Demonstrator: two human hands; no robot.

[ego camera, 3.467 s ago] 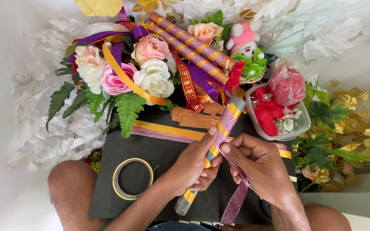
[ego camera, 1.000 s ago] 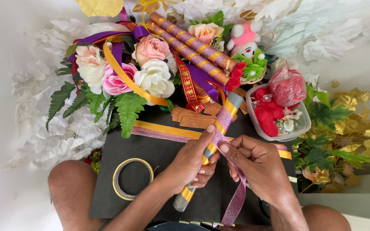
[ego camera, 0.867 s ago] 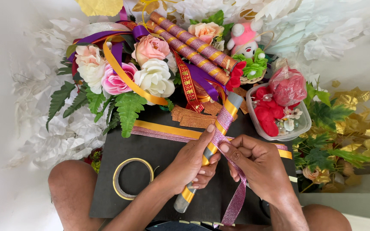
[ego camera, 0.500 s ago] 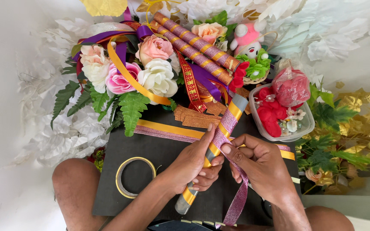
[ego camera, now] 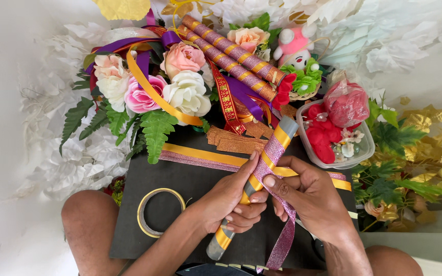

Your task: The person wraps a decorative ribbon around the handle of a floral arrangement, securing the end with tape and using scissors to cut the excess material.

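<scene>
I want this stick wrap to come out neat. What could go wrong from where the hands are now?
1. The right hand pins the pink glitter ribbon with only a thumb; a slip could loosen the spiral.
2. The ribbon's long tail hangs free and may twist.
3. The left hand covers the stick mid-length, possibly hiding uneven spacing against the gold stripes.

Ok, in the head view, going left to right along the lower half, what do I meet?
Tape roll → left hand gripping the stick → right hand pulling pink ribbon → plastic tub of red petals, further back at right.
</scene>
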